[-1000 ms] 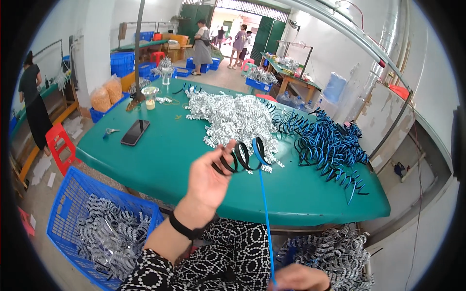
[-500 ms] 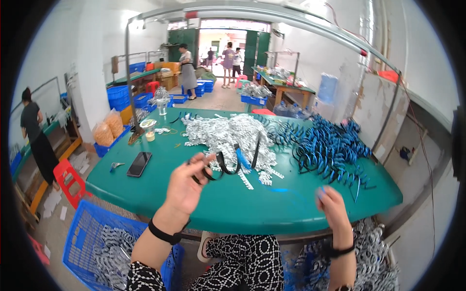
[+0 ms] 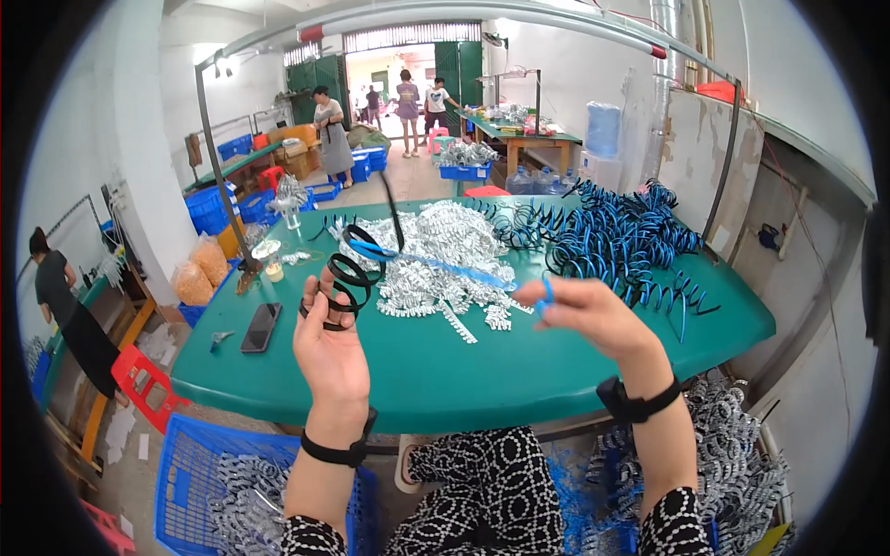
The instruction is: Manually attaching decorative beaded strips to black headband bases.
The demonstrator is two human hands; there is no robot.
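Observation:
My left hand [image 3: 332, 357] has its fingers curled round the lower loops of a black coiled strip [image 3: 354, 271], whose free end stands up above the table. A thin blue film strip [image 3: 454, 269] stretches from the upper part of that coil across to my right hand [image 3: 593, 313]. There the fingers pinch it, and a bit of blue loops round a finger. Beyond the hands lies a heap of silvery-white toothed strips [image 3: 436, 246] on the green table [image 3: 464, 389]. Blue-and-black coils [image 3: 612, 246] are piled at the table's right side.
A phone [image 3: 261, 328] and small keys [image 3: 221, 339] lie at the table's left. Blue crates [image 3: 185, 454] of silvery strips flank my legs. A metal frame [image 3: 215, 139] spans the table. A red stool [image 3: 144, 382] stands left; several people are farther off.
My right hand has risen and moved left, drawing the blue film taut. My left hand has tilted upright, and the black coil now stands higher above it. The view has shifted slightly.

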